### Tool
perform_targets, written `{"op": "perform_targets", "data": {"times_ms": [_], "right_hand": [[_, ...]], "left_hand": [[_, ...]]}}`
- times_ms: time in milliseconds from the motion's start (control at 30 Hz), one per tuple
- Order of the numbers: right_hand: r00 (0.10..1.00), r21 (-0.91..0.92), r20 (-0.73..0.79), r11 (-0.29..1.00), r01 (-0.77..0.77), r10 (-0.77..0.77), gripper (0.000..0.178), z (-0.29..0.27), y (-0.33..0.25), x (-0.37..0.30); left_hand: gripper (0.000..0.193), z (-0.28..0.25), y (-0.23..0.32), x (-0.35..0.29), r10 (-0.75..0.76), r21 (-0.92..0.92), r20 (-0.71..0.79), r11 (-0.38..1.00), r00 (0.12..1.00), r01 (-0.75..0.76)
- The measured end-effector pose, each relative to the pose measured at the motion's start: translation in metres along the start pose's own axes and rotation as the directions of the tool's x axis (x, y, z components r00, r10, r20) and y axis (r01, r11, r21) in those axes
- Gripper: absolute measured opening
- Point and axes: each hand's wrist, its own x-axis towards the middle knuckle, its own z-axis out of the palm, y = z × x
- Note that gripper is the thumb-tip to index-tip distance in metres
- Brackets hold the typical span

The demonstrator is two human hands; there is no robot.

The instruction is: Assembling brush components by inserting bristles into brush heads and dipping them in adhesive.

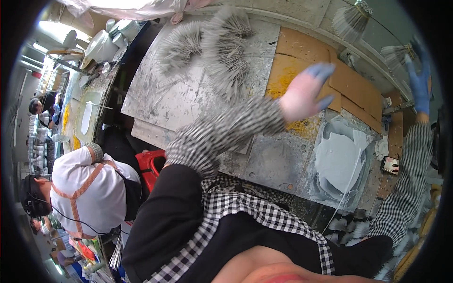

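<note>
Pale bristle bundle [394,53] hangs at the far right of the workbench, its gathered end close to the raised right hand [419,80] of a worker in blue finger coverings. That hand's thumb stands apart from the fingers, but at the dim rim of the view it is hard to tell whether they pinch the bundle or merely reach beside it. The left hand [306,93], blurred and also blue at the fingertips, is held above the bench, thumb and fingers spread with nothing visible between them.

Below and beyond the left hand, yellow strands [303,127] lie scattered at the edge of brown cardboard [356,106]. Near and to the right sits a shallow tub [322,181] of whitish paste [339,158], a thin rod slanting across it; a phone [390,165] lies to its right. A second bundle [351,21] hangs farther left, while fanned bristles [226,54] spread in curved rows over the bench's far left. At left, beside a red chair [150,169], a co-worker [92,193] in a white top and dark cap faces another table.
</note>
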Motion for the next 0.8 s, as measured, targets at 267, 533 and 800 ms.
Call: {"op": "perform_targets", "data": {"times_ms": [267, 533, 800], "right_hand": [[0.784, 0.59, 0.605, 0.741, -0.321, -0.142, 0.037, 0.038, -0.273, -0.151], [0.722, 0.807, 0.564, 0.452, -0.38, -0.401, 0.032, 0.12, -0.408, -0.181], [0.729, 0.822, 0.545, 0.435, -0.367, -0.415, 0.029, 0.183, -0.441, -0.159]], "left_hand": [[0.041, -0.231, -0.046, -0.171, -0.417, 0.637, 0.185, 0.74, 0.89, 0.215], [0.115, -0.332, -0.171, -0.186, -0.509, 0.97, 0.244, 0.131, 0.826, -0.205], [0.087, -0.329, -0.23, -0.108, -0.572, 0.974, 0.226, 0.144, 0.788, -0.175]]}}
